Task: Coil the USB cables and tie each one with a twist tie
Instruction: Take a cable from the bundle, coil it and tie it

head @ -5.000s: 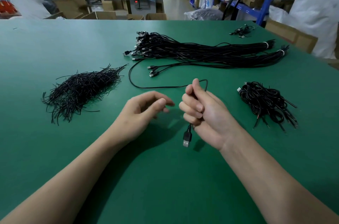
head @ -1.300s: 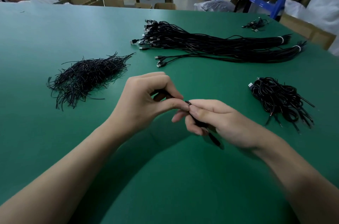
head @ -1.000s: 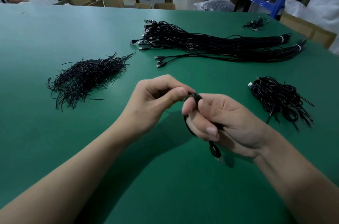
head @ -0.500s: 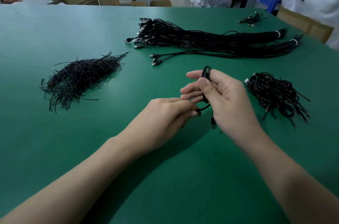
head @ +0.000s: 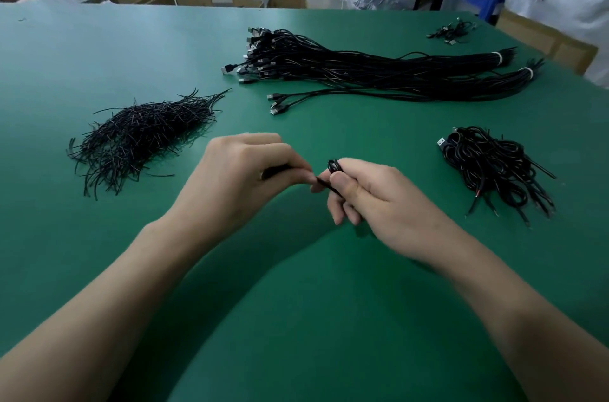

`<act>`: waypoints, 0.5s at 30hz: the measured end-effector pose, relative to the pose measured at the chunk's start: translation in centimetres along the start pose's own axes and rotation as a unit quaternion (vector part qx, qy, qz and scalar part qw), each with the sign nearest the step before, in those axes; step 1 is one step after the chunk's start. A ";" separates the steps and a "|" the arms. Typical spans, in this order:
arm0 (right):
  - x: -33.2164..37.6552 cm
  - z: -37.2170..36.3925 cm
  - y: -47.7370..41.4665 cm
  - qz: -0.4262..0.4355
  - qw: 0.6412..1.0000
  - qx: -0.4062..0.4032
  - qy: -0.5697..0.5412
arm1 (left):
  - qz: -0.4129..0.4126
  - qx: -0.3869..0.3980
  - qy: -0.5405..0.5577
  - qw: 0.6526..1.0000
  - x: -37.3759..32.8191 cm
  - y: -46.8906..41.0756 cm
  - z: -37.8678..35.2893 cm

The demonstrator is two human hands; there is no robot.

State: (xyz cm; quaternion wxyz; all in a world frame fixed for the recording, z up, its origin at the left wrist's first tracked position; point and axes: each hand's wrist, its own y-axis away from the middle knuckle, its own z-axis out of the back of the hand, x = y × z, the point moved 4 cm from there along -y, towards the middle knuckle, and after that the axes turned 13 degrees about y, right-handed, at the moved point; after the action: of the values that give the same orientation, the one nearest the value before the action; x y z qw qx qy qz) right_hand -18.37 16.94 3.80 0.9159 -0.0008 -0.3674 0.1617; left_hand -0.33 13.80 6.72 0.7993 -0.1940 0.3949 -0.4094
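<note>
Green table (head: 99,55), warehouse bkgd. R hand (head: 379,200) at centre, fingers curled tight round small cable coil (head: 334,166). L hand (head: 244,171) pinches black strand (head: 324,184) running into it. Step, est.: securing coil; cannot tell if strand is cable tail or tie. Next: twist tie round coil w/o slackening grip. Tie pile (head: 138,138) at 10 o'clock, done coils (head: 494,164) at 3, loose cables (head: 362,72) at 1.
</note>
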 end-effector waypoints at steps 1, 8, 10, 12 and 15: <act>0.1 -0.2 0.1 0.003 1.000 0.022 -0.011 | -0.006 0.004 -0.009 1.000 0.0 0.0 0.0; 0.0 -1.3 0.4 0.014 0.990 0.134 -0.032 | 0.011 0.056 0.052 0.997 1.0 0.3 -0.4; -0.2 -1.1 0.4 0.018 0.989 0.138 -0.054 | 0.004 0.082 0.057 0.995 0.9 0.2 -0.8; -0.5 -1.0 0.3 0.017 0.986 0.140 -0.085 | -0.017 0.092 0.034 0.995 0.7 0.1 -1.0; -1.0 -0.8 0.1 0.020 0.987 0.126 -0.102 | -0.052 0.083 -0.030 0.995 0.5 0.0 -1.0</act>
State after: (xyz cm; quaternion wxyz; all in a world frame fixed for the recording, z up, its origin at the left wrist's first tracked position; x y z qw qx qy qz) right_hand -18.55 16.80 2.57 0.8632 0.1241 -0.4351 0.2240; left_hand -0.96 13.36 5.87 0.8015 -0.1592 0.3248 -0.4762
